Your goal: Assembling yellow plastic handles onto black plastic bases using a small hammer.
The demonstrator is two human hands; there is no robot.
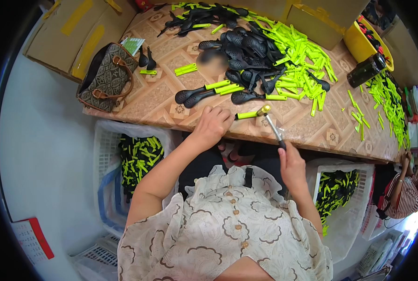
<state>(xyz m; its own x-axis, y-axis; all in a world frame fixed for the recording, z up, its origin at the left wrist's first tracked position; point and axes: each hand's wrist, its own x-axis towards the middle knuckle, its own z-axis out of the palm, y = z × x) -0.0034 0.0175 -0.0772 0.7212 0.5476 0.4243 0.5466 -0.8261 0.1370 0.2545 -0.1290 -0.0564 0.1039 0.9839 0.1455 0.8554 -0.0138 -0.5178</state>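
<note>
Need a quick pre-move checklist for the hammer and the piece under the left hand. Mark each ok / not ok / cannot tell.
1. Hammer gripped: ok, right hand closed around its black grip.
2. Black utensil steadied: ok, left hand closed over it at the table's near edge.
3. Left fingers clear of hammer head: ok, the green handle lies between.
4. Hammer head touching the handle's end: cannot tell; it is right by it.
5. Handle fully seated: cannot tell; some black shows between it and the hand.
6. Utensil's working end visible: not ok, hidden by the left hand.
</note>
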